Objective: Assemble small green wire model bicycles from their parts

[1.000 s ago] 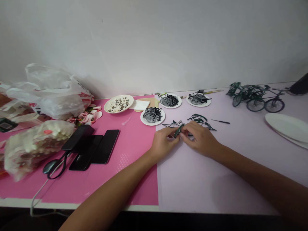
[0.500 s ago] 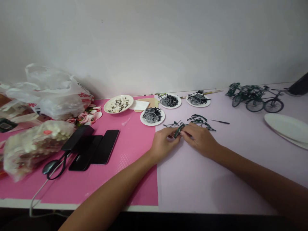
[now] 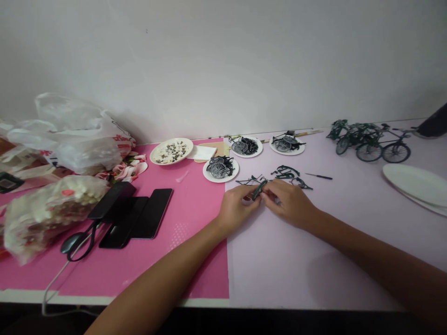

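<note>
Between my two hands is a small curved dark green part, which looks like a toy bicycle fender (image 3: 259, 190). My left hand (image 3: 236, 204) pinches it from the left with thumb and fingers. The fingers of my right hand (image 3: 288, 200) close on its upper and right side, and some fingertips are hidden. Just beyond the hands lie more dark green bicycle parts (image 3: 287, 172), partly covered by my right hand. A thin toy bicycle frame (image 3: 248, 180) shows past my left fingers. To the right rests a small screwdriver (image 3: 319, 176).
Small plates of bicycle wheels (image 3: 219, 168) and dark parts (image 3: 247, 146) stand behind. Finished-looking toy bicycles (image 3: 383, 151) are at the right, near stacked white plates (image 3: 415, 184). Phones (image 3: 152, 214), a black box (image 3: 111, 200) and plastic bags (image 3: 77, 135) fill the left.
Both hands stay nearly in place with the green part between them. My right fingers have shifted very slightly; the whole view has moved a touch.
</note>
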{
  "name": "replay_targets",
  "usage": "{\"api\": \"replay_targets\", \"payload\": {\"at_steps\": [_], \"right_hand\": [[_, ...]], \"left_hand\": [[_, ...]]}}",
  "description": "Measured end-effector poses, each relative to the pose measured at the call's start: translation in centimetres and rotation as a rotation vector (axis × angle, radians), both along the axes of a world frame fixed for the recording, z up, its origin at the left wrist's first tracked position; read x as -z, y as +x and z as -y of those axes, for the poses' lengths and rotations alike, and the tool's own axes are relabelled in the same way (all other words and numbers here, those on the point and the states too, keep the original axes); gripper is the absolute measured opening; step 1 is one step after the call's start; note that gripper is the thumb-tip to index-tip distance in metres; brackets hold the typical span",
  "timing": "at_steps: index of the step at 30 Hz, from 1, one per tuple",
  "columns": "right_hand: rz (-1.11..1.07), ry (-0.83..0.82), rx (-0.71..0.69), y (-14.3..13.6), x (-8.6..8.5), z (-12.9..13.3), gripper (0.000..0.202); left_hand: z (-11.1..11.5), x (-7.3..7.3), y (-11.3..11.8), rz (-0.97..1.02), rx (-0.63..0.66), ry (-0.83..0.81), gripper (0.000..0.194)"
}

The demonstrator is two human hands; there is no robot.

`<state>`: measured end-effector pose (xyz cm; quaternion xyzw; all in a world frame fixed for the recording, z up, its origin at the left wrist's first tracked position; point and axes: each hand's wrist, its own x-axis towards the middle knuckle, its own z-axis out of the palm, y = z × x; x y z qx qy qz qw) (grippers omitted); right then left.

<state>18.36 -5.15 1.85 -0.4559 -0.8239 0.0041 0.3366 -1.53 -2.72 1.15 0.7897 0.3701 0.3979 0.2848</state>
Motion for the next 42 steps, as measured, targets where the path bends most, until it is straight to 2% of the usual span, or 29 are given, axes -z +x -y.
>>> {"api": "replay_targets", "payload": {"at_steps": [8,15,24,33,42], "right_hand": [[0.047,0.009,-0.038,0.43,0.32,-0.37,0.026],[-0.122,-0.208,-0.077,0.44,0.25,-0.21,0.033],[-0.038,-0.055,-0.023,0.36,-0.24,0.00,0.015],[0.086,0.087,-0.054,0.45,-0.23,-0.26,0.021],[0.080,0.006,-0.035,0.62,0.26,-0.39,0.027]], "left_hand": [[0.04,0.04,0.04,-0.005,-0.004,0.025,0.024],[0.35,-0.05,0.02,-0.039,0.018,0.078,0.022],[0.02,0.21,0.08,-0.023,0.012,0.011,0.023],[-0.04,0.23,0.07,-0.027,-0.008,0.046,0.021],[0.14,0.09,0.00,-0.052,-0.004,0.073,0.024]]}}
